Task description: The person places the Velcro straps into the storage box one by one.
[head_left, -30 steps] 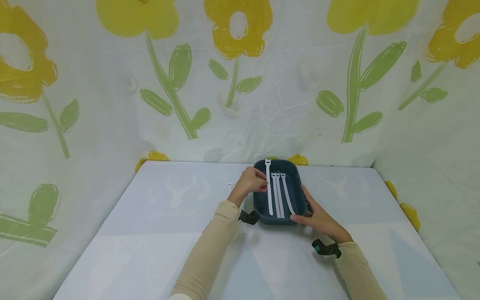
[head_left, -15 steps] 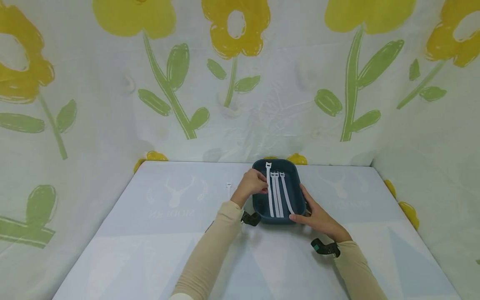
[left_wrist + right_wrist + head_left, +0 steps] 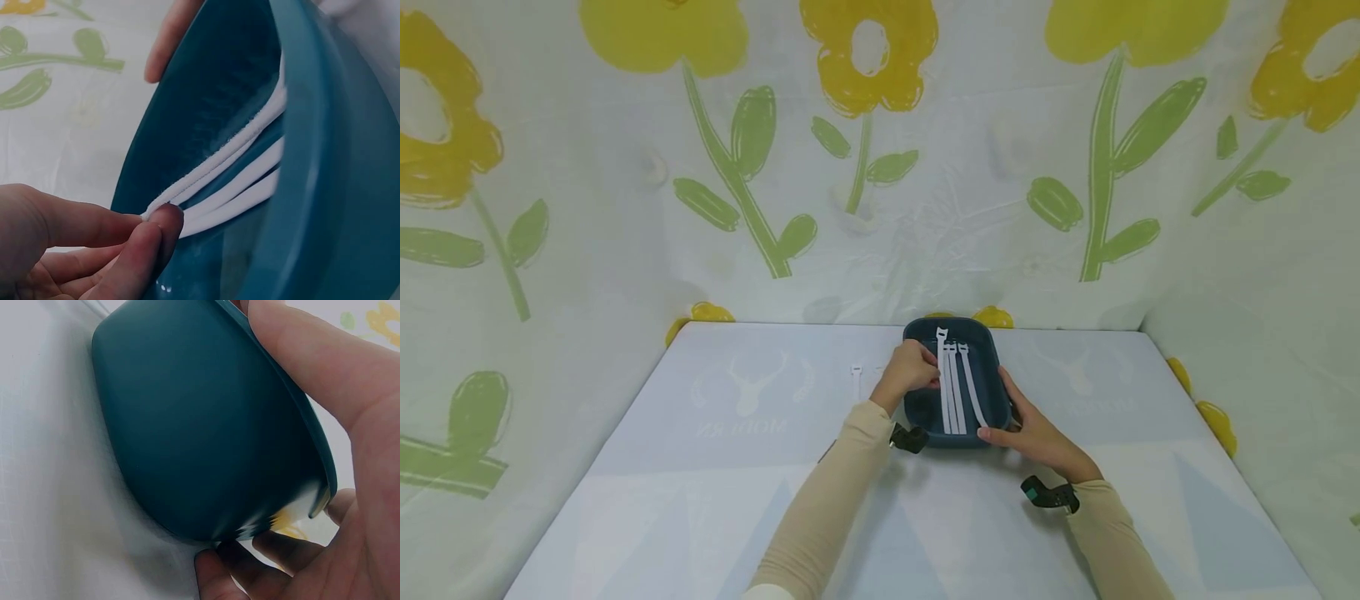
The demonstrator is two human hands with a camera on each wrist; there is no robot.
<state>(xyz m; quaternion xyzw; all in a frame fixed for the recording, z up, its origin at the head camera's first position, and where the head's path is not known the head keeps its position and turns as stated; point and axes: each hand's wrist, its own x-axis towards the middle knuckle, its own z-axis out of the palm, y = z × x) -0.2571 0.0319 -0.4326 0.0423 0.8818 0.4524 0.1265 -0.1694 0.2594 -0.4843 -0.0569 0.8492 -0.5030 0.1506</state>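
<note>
A dark teal tray point(image 3: 958, 442) stands tilted on the table. My left hand point(image 3: 910, 367) pinches a white cable strap point(image 3: 942, 392) with a slotted head between thumb and index finger, at the tray's left side. Its fuzzy surface shows in the left wrist view, where the strap point(image 3: 212, 164) runs into the tray. Several similar white straps point(image 3: 972, 383) lie lengthwise inside, just right of it. My right hand point(image 3: 1041, 433) holds the tray's near right corner. In the right wrist view its thumb point(image 3: 306, 356) lies over the rim and the other fingers are under the outer wall point(image 3: 200, 425).
Another white strap point(image 3: 857, 383) lies on the pale patterned table point(image 3: 737, 500), left of the tray and partly behind my left forearm. A flower-printed curtain point(image 3: 962, 208) hangs right behind the table's far edge and along both sides.
My left hand has shifted slightly right, bringing the pinched strap lower and closer to the straps in the tray. The right hand keeps its hold on the tray.
</note>
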